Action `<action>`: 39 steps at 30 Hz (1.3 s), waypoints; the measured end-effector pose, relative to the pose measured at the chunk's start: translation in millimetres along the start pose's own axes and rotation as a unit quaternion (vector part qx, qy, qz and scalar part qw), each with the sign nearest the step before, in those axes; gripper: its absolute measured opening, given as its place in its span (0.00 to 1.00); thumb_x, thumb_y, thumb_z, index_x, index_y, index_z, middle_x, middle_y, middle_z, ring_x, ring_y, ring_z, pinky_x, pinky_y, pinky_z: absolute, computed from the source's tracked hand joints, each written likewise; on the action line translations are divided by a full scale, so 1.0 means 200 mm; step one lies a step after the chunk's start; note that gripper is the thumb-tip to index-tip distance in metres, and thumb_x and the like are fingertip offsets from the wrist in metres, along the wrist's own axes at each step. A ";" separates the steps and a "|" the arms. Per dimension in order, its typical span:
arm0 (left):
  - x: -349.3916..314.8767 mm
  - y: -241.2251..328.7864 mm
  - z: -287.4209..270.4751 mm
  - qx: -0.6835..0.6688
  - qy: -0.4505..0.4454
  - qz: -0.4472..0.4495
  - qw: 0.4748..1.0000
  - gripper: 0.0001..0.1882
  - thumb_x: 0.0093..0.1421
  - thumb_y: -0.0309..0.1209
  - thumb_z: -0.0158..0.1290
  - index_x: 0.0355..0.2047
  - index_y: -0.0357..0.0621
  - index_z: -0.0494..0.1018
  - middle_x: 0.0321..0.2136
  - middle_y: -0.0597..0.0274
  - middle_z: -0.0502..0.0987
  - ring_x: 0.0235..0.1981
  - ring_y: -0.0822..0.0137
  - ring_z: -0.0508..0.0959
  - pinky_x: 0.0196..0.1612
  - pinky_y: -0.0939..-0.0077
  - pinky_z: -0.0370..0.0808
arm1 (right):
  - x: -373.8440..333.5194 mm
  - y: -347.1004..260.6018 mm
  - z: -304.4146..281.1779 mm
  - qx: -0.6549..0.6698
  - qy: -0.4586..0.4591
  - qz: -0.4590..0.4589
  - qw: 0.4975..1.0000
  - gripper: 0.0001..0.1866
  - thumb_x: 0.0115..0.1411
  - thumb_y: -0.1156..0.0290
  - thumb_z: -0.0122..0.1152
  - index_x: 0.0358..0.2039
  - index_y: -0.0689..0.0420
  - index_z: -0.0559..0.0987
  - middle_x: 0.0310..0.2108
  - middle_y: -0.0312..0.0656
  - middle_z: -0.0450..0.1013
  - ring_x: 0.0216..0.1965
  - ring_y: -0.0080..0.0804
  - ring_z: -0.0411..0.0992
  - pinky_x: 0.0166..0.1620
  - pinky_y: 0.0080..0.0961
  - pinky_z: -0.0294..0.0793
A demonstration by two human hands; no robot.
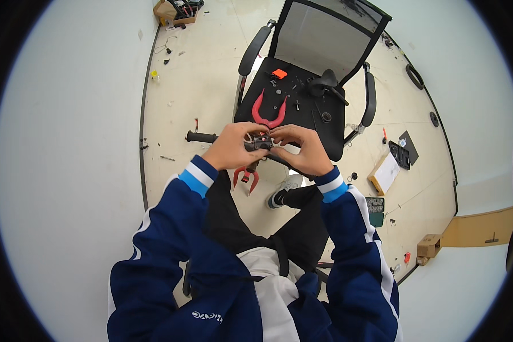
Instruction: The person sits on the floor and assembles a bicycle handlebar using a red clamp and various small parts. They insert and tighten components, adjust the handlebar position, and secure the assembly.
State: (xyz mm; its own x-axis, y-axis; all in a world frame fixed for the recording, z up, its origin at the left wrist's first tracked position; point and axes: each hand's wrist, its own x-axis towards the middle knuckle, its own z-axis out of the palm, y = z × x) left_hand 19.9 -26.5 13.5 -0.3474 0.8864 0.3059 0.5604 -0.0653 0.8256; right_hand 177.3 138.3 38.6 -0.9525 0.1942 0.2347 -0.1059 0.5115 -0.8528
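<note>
Between my two hands, over the front edge of the chair seat, is a black metal bicycle stem clamp (261,142). My left hand (232,147) closes its thumb and fingers on the clamp's left side. From the right, my right hand (303,149) pinches the other side with thumb and fingertips. A handlebar with a black grip (201,137) sticks out left from behind my left hand; the join is hidden. Just beyond my fingers, a red fork-shaped part (269,121) lies on the seat. Below my hands hangs another red forked part (245,178), partly hidden.
A black office chair (329,132) stands before me, carrying a bicycle saddle (323,83), an orange piece (279,74) and several small parts. On the floor at right are an open tool case (399,154), a white box (385,172) and a green case (375,219). Walls rise on both sides.
</note>
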 end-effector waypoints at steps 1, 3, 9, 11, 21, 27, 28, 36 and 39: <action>0.01 -0.02 -0.02 0.000 -0.015 -0.012 1.000 0.25 0.47 0.34 0.68 0.45 0.37 0.80 0.40 0.52 0.83 0.37 0.58 0.83 0.42 0.71 0.77 | 0.00 0.04 0.02 0.006 0.012 0.014 1.000 0.13 0.55 0.78 0.69 0.42 0.65 0.82 0.43 0.45 0.79 0.41 0.29 0.79 0.49 0.26 0.78; 0.03 -0.07 -0.04 -0.001 -0.049 -0.036 0.998 0.25 0.48 0.35 0.69 0.46 0.40 0.80 0.40 0.54 0.83 0.38 0.59 0.83 0.42 0.71 0.77 | 0.00 0.11 0.07 0.018 0.037 0.045 0.998 0.10 0.56 0.78 0.68 0.39 0.66 0.82 0.40 0.45 0.80 0.40 0.29 0.79 0.49 0.27 0.79; 0.06 -0.24 0.00 0.055 -0.088 -0.005 0.995 0.24 0.48 0.35 0.69 0.47 0.44 0.81 0.43 0.55 0.83 0.43 0.59 0.80 0.49 0.67 0.75 | -0.02 0.26 0.18 0.069 0.081 0.070 0.992 0.10 0.56 0.78 0.65 0.39 0.67 0.81 0.33 0.45 0.81 0.37 0.30 0.81 0.44 0.25 0.80; 0.06 -0.28 0.03 0.071 -0.096 0.008 0.993 0.24 0.47 0.34 0.70 0.46 0.44 0.81 0.43 0.56 0.82 0.44 0.58 0.79 0.51 0.66 0.74 | -0.03 0.29 0.19 0.068 0.084 0.094 0.990 0.09 0.57 0.78 0.64 0.38 0.67 0.80 0.33 0.45 0.81 0.36 0.30 0.81 0.44 0.25 0.80; 0.05 -0.34 0.07 0.049 -0.122 0.006 0.991 0.26 0.46 0.31 0.70 0.48 0.45 0.80 0.44 0.57 0.82 0.45 0.55 0.77 0.55 0.64 0.72 | -0.11 0.36 0.20 0.055 0.077 0.131 0.987 0.08 0.58 0.77 0.63 0.37 0.67 0.81 0.32 0.44 0.81 0.32 0.28 0.80 0.40 0.24 0.79; 0.05 -0.33 0.05 0.038 -0.145 -0.009 0.989 0.25 0.48 0.33 0.69 0.49 0.45 0.80 0.44 0.56 0.81 0.48 0.56 0.75 0.54 0.65 0.73 | -0.10 0.33 0.23 0.051 0.072 0.138 0.986 0.08 0.58 0.76 0.63 0.37 0.66 0.81 0.29 0.42 0.80 0.29 0.23 0.78 0.36 0.21 0.77; 0.05 -0.33 0.05 0.036 -0.147 -0.009 0.988 0.25 0.48 0.33 0.69 0.49 0.45 0.80 0.44 0.56 0.81 0.48 0.56 0.75 0.55 0.65 0.73 | -0.10 0.33 0.23 0.051 0.072 0.138 0.987 0.08 0.58 0.76 0.63 0.37 0.66 0.81 0.29 0.42 0.80 0.28 0.23 0.77 0.35 0.21 0.77; 0.03 -0.35 0.06 0.054 -0.127 0.027 0.990 0.27 0.46 0.31 0.70 0.50 0.47 0.80 0.40 0.56 0.82 0.42 0.55 0.76 0.51 0.64 0.72 | -0.08 0.29 0.22 -0.031 0.009 0.087 0.996 0.07 0.58 0.77 0.64 0.38 0.62 0.83 0.29 0.40 0.77 0.25 0.22 0.72 0.31 0.21 0.72; 0.04 -0.34 0.05 0.058 -0.143 0.006 0.988 0.26 0.46 0.33 0.70 0.49 0.45 0.80 0.43 0.56 0.81 0.46 0.55 0.76 0.54 0.64 0.72 | -0.06 0.26 0.21 -0.074 -0.007 0.035 0.997 0.08 0.57 0.78 0.64 0.38 0.61 0.83 0.30 0.42 0.76 0.26 0.30 0.74 0.32 0.25 0.73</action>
State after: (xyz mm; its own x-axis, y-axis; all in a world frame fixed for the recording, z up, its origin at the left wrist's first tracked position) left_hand -13.3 -9.7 -45.9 -0.1230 0.9801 0.1555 0.6509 -0.0386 0.7582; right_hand 171.7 128.5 -28.5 -0.9601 0.2227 0.1691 0.0038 0.6152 -0.7884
